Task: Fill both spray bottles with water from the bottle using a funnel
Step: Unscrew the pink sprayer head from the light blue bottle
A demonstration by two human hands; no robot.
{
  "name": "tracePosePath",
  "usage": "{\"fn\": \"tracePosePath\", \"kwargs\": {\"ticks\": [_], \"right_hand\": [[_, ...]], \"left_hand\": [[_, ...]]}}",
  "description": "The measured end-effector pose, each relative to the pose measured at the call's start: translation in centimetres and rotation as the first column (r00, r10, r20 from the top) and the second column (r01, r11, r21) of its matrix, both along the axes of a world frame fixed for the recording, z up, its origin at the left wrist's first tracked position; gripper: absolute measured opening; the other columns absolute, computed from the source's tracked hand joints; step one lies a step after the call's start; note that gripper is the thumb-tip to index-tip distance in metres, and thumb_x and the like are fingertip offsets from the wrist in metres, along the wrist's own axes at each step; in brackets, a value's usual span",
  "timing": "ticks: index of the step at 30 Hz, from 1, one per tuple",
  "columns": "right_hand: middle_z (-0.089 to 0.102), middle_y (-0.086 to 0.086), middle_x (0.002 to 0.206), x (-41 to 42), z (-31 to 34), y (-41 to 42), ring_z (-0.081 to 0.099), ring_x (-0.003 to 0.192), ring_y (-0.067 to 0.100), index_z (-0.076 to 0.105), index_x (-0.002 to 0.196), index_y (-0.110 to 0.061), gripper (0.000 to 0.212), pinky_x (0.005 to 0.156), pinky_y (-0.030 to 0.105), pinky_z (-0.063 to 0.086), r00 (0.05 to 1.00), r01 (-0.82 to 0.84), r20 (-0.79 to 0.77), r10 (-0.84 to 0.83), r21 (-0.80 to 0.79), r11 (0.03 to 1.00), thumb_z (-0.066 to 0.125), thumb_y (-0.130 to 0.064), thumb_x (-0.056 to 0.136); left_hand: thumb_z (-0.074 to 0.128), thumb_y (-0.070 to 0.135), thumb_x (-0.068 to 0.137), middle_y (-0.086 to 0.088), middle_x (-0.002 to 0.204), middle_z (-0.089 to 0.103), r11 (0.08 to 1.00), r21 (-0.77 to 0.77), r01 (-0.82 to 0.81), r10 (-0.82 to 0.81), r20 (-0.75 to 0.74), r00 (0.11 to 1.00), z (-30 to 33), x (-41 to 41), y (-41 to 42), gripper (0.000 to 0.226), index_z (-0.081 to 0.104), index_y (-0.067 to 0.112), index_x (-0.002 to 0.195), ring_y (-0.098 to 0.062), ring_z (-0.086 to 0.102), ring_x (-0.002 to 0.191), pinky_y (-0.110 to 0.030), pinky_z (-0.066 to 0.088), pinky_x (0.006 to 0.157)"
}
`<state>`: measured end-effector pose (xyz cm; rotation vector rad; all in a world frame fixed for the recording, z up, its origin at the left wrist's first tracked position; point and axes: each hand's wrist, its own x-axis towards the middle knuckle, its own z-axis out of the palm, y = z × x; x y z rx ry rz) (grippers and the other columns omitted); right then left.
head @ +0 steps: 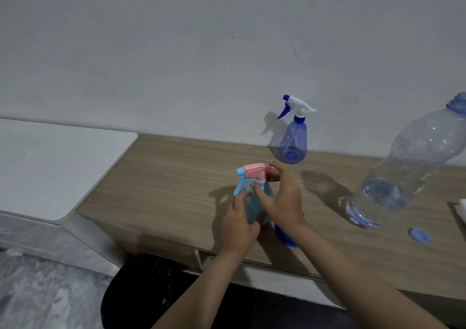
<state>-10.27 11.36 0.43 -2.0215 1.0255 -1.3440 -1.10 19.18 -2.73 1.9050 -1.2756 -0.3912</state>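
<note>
While the light blue spray bottle (254, 202) stands upright near the front of the wooden worktop (164, 177), both hands are on it. The left hand (239, 225) grips the lower body of this bottle, with the fingers curled around it. The right hand (280, 197) holds the neck just under the pink spray head (254, 170), and its fingertips (273, 168) touch the back part of that head. A dark blue funnel (286, 235) lies on the worktop just beside this bottle, partly hidden under the right wrist.

Further back, close to the wall, the transparent blue spray bottle (293, 139) stands upright with its white and blue trigger head on; I cannot tell if there is water inside. To the right, well apart from the hands, the large clear water bottle (403, 172) stands open, with some water in its lower part. Its blue cap (419, 235) lies on the worktop just in front of it. At the right edge a white object (462, 209) is only partly visible.
</note>
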Motion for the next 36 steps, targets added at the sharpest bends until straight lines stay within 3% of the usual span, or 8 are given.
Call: {"fn": "tracePosePath", "kwargs": {"ticks": [6,12,15,21,30,36], "right_hand": [[0.066,-0.005,0.107,-0.4,0.4,-0.6,0.064,0.097,0.012,0.056,0.123,-0.013,0.049,0.083,0.04,0.054,0.991,-0.13,0.006,0.13,-0.025,0.991,0.071,-0.006,0.077],[0.066,-0.005,0.105,-1.1,1.8,-1.4,0.064,0.098,0.01,0.055,0.121,-0.014,0.045,0.087,0.021,0.051,0.965,-0.261,-0.002,0.263,0.093,0.961,0.067,0.001,0.08],[0.065,-0.005,0.106,-1.4,2.0,-1.8,0.065,0.1,0.01,0.053,0.121,-0.019,0.046,0.089,0.023,0.051,0.954,-0.296,-0.01,0.3,0.141,0.945,0.068,-0.001,0.081],[0.065,-0.007,0.106,-1.3,1.6,-1.9,0.063,0.097,0.009,0.056,0.121,-0.02,0.054,0.084,0.022,0.052,0.975,-0.211,-0.05,0.214,0.063,0.975,0.081,-0.021,0.073],[0.066,-0.008,0.104,-1.2,1.4,-1.4,0.064,0.097,0.006,0.058,0.121,-0.013,0.048,0.085,0.013,0.047,0.974,-0.227,0.039,0.224,0.077,0.971,0.07,0.002,0.078],[0.067,-0.006,0.102,-1.0,1.7,-2.0,0.065,0.093,0.008,0.059,0.117,-0.019,0.047,0.083,0.022,0.053,0.979,-0.201,-0.027,0.203,0.073,0.977,0.079,-0.017,0.075]], "left_hand": [[0.07,0.018,0.076,-0.001,0.126,0.054,1.0,0.011,0.002,-0.002,0.004,1.0,-0.2,0.1,-0.1,0.063,0.042,0.021,0.132,-0.019,0.06,0.1,-0.019,0.038,0.066],[0.074,0.023,0.075,0.0,0.123,0.054,0.999,-0.039,0.005,-0.005,-0.007,1.0,-0.5,0.1,-0.4,0.062,0.044,0.02,0.129,-0.017,0.058,0.103,-0.019,0.041,0.069],[0.074,0.026,0.075,-0.001,0.123,0.054,0.999,-0.05,0.008,-0.009,-0.011,1.0,-0.6,0.2,-0.6,0.061,0.044,0.02,0.128,-0.019,0.058,0.103,-0.025,0.046,0.07],[0.073,0.026,0.077,0.001,0.126,0.052,0.997,-0.071,0.015,-0.016,-0.009,1.0,-0.8,0.2,-0.7,0.062,0.042,0.021,0.131,-0.016,0.057,0.106,-0.026,0.051,0.074],[0.074,0.021,0.074,-0.002,0.125,0.053,0.998,-0.061,0.004,-0.005,-0.019,1.0,-1.0,0.1,-0.9,0.064,0.043,0.019,0.13,-0.019,0.057,0.105,-0.023,0.044,0.072],[0.074,0.027,0.076,-0.001,0.124,0.054,0.997,-0.075,0.003,-0.003,-0.002,1.0,-1.1,0.2,-0.9,0.063,0.043,0.019,0.13,-0.018,0.058,0.104,-0.023,0.045,0.07]]}}
